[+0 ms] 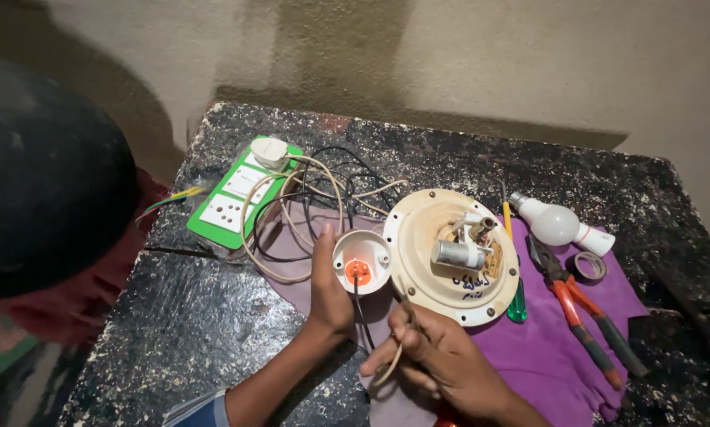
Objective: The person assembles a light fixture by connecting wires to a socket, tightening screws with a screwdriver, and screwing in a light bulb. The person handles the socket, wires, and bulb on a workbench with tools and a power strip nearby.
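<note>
The left hand (329, 289) clasps the white ceiling rose (362, 262) near the bench's middle, while the right hand (442, 360), just below it, pinches its wires (360, 312).

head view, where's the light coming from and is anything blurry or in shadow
Head view: light is dim and warm, seemingly from the near side, since the table casts a broad shadow up the wall. A dark blurred head fills the left edge. The bulb and round base show bright and fairly sharp. The right hand is slightly soft.

Left hand (329, 294) holds a white lamp holder (361, 262); right hand (442, 360) pinches its cream wire (393, 360) on the purple cloth (556, 348)
</note>
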